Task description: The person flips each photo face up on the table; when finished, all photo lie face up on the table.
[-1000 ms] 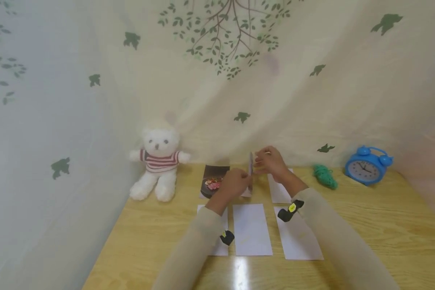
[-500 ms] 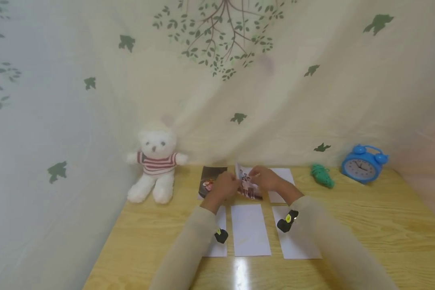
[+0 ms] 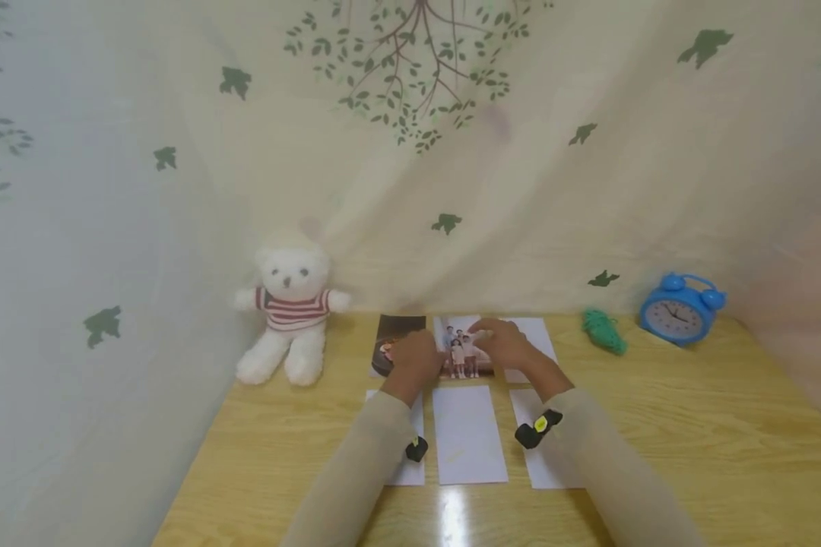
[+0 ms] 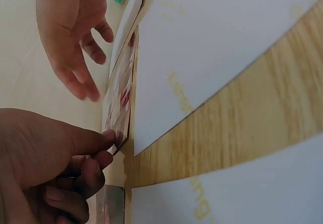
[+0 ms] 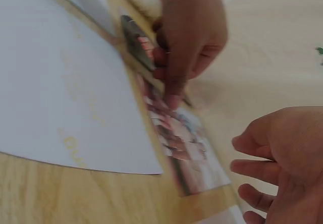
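Note:
A family group photo [image 3: 460, 357] lies face up in the middle of the back row, face also visible in the right wrist view. My left hand [image 3: 416, 357] pinches its left edge, thumb [image 4: 103, 139] on top and the other fingers curled. Over the photo's right side is my right hand [image 3: 508, 346], its fingers [image 5: 255, 171] relaxed and apart from the print in the right wrist view. Left of it lies a dark food photo [image 3: 400, 328], partly hidden by my left hand. A white card [image 3: 537, 334] sits to the right, partly behind my right hand.
Three white cards form the front row, the middle card [image 3: 470, 437] fully visible and the outer ones partly covered by my sleeves. A teddy bear [image 3: 290, 311] sits at the left, with green yarn [image 3: 603, 330] and a blue alarm clock [image 3: 680, 311] at the right.
The family photo has gone from edge-on to lying face up on the table. My right hand has come down and left, and its fingers have let go of the photo.

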`<control>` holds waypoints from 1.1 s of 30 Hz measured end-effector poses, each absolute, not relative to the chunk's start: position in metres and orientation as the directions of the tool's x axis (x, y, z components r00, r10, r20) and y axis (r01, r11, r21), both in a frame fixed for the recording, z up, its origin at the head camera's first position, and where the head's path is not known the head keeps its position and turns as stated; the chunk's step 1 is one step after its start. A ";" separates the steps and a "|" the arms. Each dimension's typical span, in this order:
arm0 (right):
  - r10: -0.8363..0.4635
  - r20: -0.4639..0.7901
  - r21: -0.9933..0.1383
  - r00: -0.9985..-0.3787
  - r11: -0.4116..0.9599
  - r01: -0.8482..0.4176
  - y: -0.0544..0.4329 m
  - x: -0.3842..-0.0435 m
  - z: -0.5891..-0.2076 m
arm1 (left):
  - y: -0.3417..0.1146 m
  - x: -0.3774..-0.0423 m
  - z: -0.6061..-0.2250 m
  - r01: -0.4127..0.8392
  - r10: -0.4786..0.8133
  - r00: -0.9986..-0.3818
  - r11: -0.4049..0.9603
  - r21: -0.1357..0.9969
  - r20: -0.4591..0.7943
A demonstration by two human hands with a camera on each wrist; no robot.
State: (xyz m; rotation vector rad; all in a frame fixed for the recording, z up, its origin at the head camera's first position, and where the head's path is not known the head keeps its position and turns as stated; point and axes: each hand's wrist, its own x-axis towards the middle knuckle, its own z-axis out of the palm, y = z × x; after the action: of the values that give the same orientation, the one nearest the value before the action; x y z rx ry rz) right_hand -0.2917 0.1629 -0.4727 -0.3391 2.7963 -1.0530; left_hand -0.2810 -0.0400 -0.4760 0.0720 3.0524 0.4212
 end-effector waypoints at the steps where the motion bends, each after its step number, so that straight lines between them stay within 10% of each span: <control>1: -0.238 -0.012 -0.690 -0.971 0.705 -0.164 0.167 -0.292 -0.472 | -0.040 -0.281 -0.475 0.042 0.055 -0.997 0.963 0.266 -0.045; 16: 0.061 0.034 -0.875 -0.998 0.483 0.000 0.253 -0.286 -0.447 | 0.016 -0.272 -0.451 0.469 0.487 -0.873 0.825 0.315 0.026; 33: 0.001 -0.203 -0.873 -0.979 0.452 0.182 0.278 -0.285 -0.458 | 0.058 -0.269 -0.464 0.538 0.559 -0.825 0.821 0.190 -0.080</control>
State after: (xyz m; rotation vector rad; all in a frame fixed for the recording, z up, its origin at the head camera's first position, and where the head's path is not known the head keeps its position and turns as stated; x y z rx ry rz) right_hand -0.2855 0.2778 -0.4585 0.1608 2.5255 -1.5516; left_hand -0.2687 0.0580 -0.4641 0.8695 2.8711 0.2402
